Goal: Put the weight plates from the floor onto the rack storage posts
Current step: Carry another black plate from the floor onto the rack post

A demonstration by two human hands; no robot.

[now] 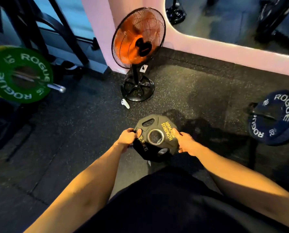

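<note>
Two hands grip one black weight plate (154, 132) at centre frame: our left hand (127, 137) curls its fingers over the plate's left edge, our right hand (185, 142) clamps the right edge. It sits between the hands, face up and tilted toward us, seemingly lifted above the floor (90, 132). We count one green plate (21, 74) on a post at far left and one blue plate (275, 117) at far right; either post lies well apart from the hands.
</note>
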